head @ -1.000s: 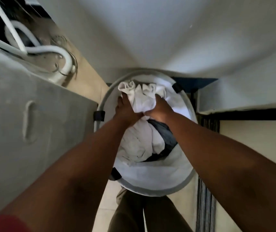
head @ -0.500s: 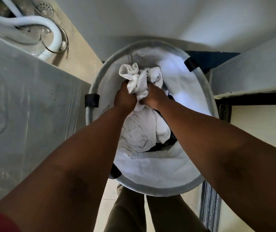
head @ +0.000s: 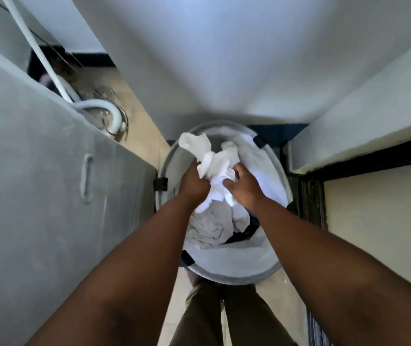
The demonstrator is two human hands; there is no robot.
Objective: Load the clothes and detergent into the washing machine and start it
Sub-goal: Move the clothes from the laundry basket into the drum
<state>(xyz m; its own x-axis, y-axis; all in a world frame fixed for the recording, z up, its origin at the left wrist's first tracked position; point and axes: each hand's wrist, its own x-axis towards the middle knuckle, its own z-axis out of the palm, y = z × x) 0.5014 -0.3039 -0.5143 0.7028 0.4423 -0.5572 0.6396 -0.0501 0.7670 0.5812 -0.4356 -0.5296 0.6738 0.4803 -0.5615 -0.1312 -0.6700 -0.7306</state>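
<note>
A round white laundry basket (head: 237, 265) with a grey rim stands on the floor in front of me. A bundle of white clothes (head: 214, 166) rises out of it, with a dark garment (head: 245, 232) underneath. My left hand (head: 194, 183) grips the white bundle from the left. My right hand (head: 245, 189) grips it from the right. Both arms reach down over the basket. The grey side of the washing machine (head: 37, 196) fills the left of the view; its opening and any detergent are out of sight.
White hoses (head: 104, 108) curl over a floor drain behind the machine. A white wall (head: 224, 58) closes the far end. A ledge with a dark frame (head: 349, 151) runs along the right. My trousered legs (head: 212, 315) stand below the basket.
The white bundle has been gathered and lifted higher out of the basket between both hands. The view has pulled back, showing more of the wall and hoses.
</note>
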